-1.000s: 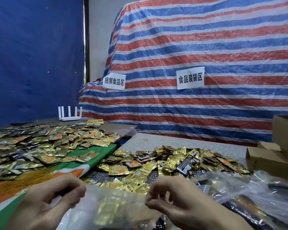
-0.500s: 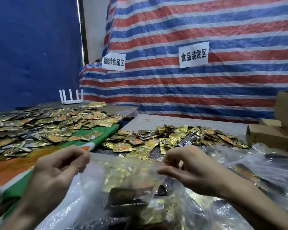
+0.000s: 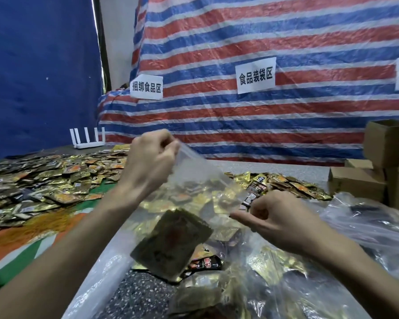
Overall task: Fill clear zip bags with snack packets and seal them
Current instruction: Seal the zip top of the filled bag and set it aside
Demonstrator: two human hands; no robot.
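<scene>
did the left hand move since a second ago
Yes. The left hand has risen: it sat well below the white router, and now it is almost level with it, to its right, pinching the top edge of the clear zip bag.

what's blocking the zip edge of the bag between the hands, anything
Nothing visible does. The left hand and right hand pinch the top edge of the clear zip bag; the snack packets inside sit below it.

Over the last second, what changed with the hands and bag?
The left hand raised its corner of the clear zip bag; the right hand stayed low, so the top edge now slants down to the right. Both still pinch it. Loose packet piles unchanged.
</scene>
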